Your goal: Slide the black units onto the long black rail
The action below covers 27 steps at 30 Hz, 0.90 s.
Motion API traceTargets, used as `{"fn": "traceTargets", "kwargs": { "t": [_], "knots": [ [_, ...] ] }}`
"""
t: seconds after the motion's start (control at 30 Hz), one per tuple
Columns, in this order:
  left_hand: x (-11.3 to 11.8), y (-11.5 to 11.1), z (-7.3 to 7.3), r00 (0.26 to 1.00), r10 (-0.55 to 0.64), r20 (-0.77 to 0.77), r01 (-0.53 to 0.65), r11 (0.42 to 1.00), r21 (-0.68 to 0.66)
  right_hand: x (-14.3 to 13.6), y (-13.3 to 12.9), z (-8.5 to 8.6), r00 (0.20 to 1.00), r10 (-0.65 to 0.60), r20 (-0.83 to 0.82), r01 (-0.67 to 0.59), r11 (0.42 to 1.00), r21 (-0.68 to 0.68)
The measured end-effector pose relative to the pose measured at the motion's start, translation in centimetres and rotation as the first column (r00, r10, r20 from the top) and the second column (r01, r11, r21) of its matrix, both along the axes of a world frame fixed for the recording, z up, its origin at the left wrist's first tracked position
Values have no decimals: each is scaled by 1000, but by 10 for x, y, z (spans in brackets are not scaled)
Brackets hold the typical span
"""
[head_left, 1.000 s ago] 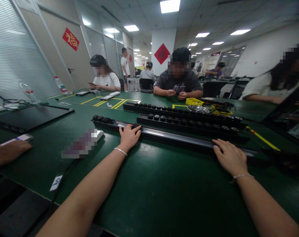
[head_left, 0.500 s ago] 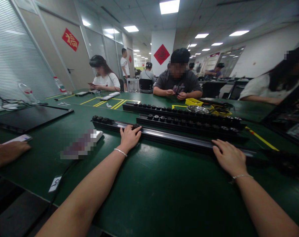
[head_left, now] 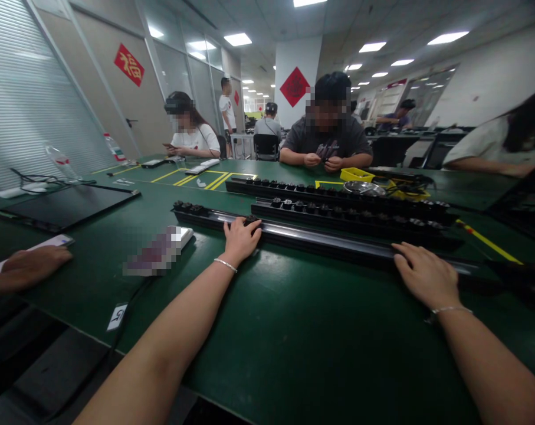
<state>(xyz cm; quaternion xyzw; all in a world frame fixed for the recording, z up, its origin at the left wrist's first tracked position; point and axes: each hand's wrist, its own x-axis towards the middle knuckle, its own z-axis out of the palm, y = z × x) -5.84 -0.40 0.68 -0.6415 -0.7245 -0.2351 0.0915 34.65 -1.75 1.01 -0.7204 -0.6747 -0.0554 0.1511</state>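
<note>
A long black rail [head_left: 320, 237] with a shiny channel along its top lies across the table before me. My left hand [head_left: 241, 241] grips a small black part [head_left: 252, 220] seated on it, with fingers on both sides; much of the part is hidden. Farther right, my right hand [head_left: 429, 274] holds the same rail, fingers reaching over its top and thumb at the near side. More small black parts [head_left: 190, 207] sit on the rail's left end. Behind it lie two further black rails, a nearer one [head_left: 360, 225] and a farther one [head_left: 240, 186], both bearing rows of such parts.
At left are another person's hand [head_left: 41, 264] on a white device, a flat black panel [head_left: 72, 206] and a white device with a blurred screen [head_left: 185, 235]. A yellow tray [head_left: 356, 175] and metal dish [head_left: 364, 188] stand beyond the rails. Co-workers sit around the green table [head_left: 302, 330].
The whole view has shifted slightly, so the scene sits a little farther right. Both hands keep about the same places on the rail.
</note>
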Motion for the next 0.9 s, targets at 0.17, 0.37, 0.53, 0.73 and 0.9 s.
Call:
{"fn": "traceTargets", "kwargs": {
  "t": [0.17, 0.37, 0.53, 0.73, 0.9],
  "knots": [
    [0, -1, -1, 1000, -25, -3, 25, 1000, -10, 1, 0, -1, 1000, 0, 2, 0, 1000, -5],
    [0, -2, -2, 999, -35, -14, 34, 998, -59, -3, -2, -2, 1000, -19, -5, 19, 1000, 8],
    [-3, -2, -2, 998, -58, 17, 59, 995, -78, -22, -9, -1, 985, -155, -74, 158, 986, 50],
    [-2, -2, 0, 997, -71, 26, 73, 992, -103, -26, -11, -1, 973, -193, -129, 197, 980, 18],
    [-2, 0, 0, 996, -86, 25, 88, 990, -109, -21, -9, 1, 976, -183, -119, 186, 982, 19]
  ]
}}
